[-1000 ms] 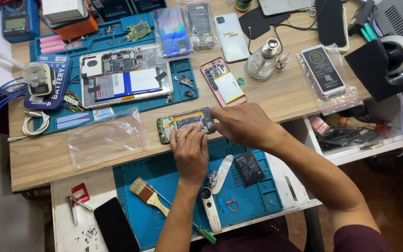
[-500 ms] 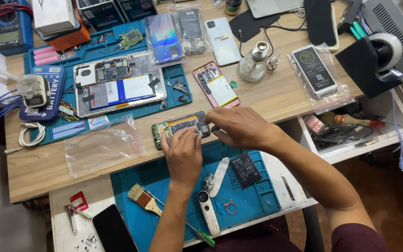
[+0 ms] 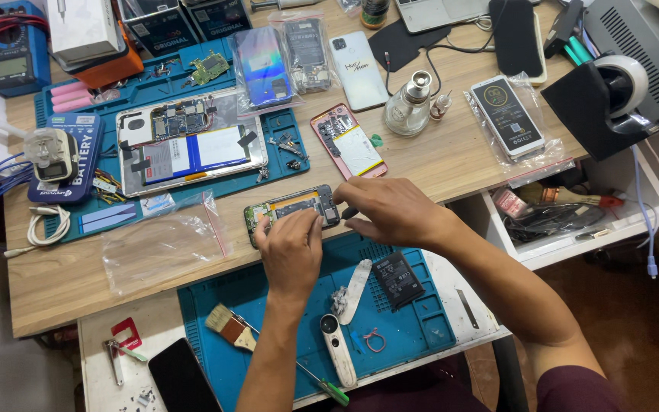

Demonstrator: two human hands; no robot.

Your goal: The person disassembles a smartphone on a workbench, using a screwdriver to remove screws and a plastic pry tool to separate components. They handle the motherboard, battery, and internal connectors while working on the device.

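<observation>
Item: small opened phone with green circuit board and black frame [image 3: 287, 207], lying at the near edge of the wooden surface [image 3: 451, 164], just above the blue silicone work mat [image 3: 268, 305].

Our left hand [image 3: 290, 248] rests on its lower edge, grip pressed against the frame. Our right hand [image 3: 390, 210] meets its right end, grip pinching a small dark tool tip [image 3: 349, 213].

On the mat we list: a black rectangular battery [image 3: 398, 278], a wooden-handled brush [image 3: 226, 326], a green-handled screwdriver [image 3: 329, 389].
</observation>
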